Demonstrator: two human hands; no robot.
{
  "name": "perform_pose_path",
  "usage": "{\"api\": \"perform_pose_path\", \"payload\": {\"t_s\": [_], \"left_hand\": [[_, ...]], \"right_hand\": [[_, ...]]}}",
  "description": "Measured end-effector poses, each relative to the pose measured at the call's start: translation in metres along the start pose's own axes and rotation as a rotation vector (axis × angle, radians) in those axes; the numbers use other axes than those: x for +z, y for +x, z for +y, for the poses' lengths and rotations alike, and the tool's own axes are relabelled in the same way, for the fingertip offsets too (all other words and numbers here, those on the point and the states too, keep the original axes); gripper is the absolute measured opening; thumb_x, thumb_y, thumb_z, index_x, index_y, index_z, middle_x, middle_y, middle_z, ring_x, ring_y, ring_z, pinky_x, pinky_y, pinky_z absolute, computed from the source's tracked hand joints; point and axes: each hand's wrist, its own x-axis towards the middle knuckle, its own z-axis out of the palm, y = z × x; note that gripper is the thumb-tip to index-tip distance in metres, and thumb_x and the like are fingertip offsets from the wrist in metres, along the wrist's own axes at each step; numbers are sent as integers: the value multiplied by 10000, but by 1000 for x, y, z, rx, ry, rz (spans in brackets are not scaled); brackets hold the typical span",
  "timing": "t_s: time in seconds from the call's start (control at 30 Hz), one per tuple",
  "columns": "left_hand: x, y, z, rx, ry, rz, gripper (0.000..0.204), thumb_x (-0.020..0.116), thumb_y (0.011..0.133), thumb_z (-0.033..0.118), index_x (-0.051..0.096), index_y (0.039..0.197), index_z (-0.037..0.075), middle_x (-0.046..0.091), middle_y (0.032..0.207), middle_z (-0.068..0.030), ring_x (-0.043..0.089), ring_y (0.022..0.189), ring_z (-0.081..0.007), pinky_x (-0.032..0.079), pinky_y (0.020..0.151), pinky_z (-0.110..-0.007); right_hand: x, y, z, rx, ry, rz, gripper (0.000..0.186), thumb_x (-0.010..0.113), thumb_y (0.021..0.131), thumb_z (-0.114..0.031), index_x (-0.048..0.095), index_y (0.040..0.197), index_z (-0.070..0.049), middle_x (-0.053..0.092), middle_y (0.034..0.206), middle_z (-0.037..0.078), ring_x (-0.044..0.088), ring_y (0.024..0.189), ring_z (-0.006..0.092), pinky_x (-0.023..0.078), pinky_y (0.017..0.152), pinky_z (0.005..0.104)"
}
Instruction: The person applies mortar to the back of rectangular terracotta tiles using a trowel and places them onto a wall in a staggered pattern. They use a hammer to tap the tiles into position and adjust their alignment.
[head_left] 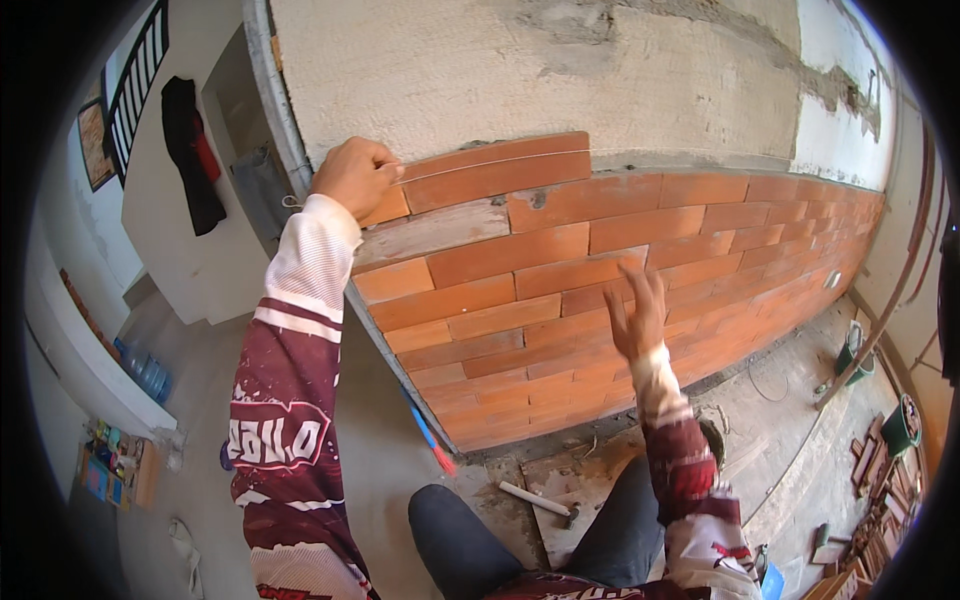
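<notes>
At the upper left end of a wall face of orange brick tiles [560, 285], my left hand [352, 178] is closed, fingertips pinched on a thin white string [500, 161]. From there the string runs right along the top course, in front of the uppermost brick tile [500, 172]. A small loop of string [291, 202] shows left of the wrist. My right hand [638, 312] hangs in front of the middle of the tiled face, fingers spread, holding nothing. Whether it touches the tiles I cannot tell.
Below the wall lies a hammer with a pale handle [534, 499]. A blue-and-red stick [430, 435] leans by the wall's left edge. On the right are green buckets [854, 355], a pile of loose brick tiles [880, 500] and a leaning pole [890, 310].
</notes>
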Motion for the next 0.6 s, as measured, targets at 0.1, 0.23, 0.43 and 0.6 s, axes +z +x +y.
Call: {"api": "perform_pose_path", "payload": {"t_s": [0.1, 0.23, 0.43, 0.6], "left_hand": [[6, 3, 0, 10, -25, -25, 203, 700, 862, 224, 761, 951, 52, 730, 946, -159, 698, 908, -287, 524, 830, -381], [3, 0, -10, 16, -42, -16, 207, 704, 860, 220, 759, 954, 43, 730, 935, -159, 699, 890, -280, 524, 818, -372], [0, 2, -12, 47, -36, -42, 220, 704, 864, 227, 756, 959, 35, 731, 929, -160, 699, 878, -275, 525, 807, -369], [-2, 0, -8, 52, -25, -40, 224, 693, 877, 233, 756, 967, 38, 732, 934, -156, 698, 884, -277, 521, 814, -367]], "right_hand": [[17, 77, -2, 24, 72, 96, 324, 685, 860, -93, 647, 1179, -45, 616, 993, 157, 555, 948, 346, 448, 859, 434], [45, 118, -2, 1, 71, 132, 282, 676, 870, -116, 683, 1145, -51, 626, 944, 130, 560, 930, 315, 449, 849, 406], [59, 125, -4, 131, 83, 187, 166, 729, 842, -195, 771, 966, -93, 622, 873, 97, 552, 909, 274, 448, 822, 375], [58, 126, -9, 153, 76, 189, 166, 749, 825, -207, 781, 944, -96, 612, 835, 73, 536, 868, 247, 449, 797, 361]]}}
